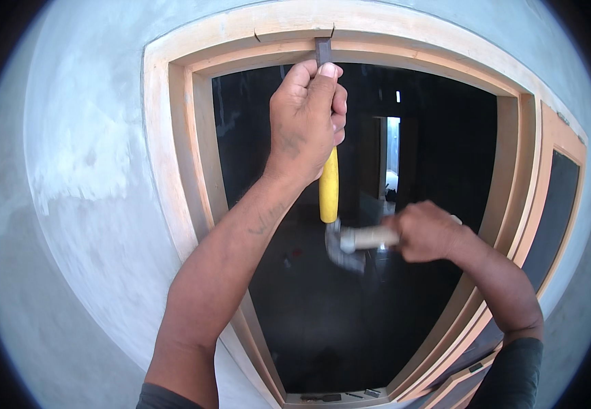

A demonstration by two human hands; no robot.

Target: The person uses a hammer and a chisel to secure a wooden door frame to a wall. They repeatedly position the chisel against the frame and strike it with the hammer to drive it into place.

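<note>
My left hand (pixel 307 112) is raised and wrapped round a chisel with a yellow handle (pixel 329 187). The chisel's dark blade (pixel 323 49) points up, its tip against the underside of the wooden frame's top piece (pixel 295 28), by one of two short dark cuts there. Below, my right hand (pixel 426 232) grips the pale wooden handle of a claw hammer (pixel 350 245). The hammer head is at the butt of the chisel handle, blurred by motion; whether they touch I cannot tell.
The wooden frame surrounds a dark opening, with a bright gap (pixel 392 153) deep inside. Grey plastered wall (pixel 91 157) lies to the left. At the right hangs a wooden-framed panel (pixel 553 211). Small dark items (pixel 322 397) lie on the sill at the bottom.
</note>
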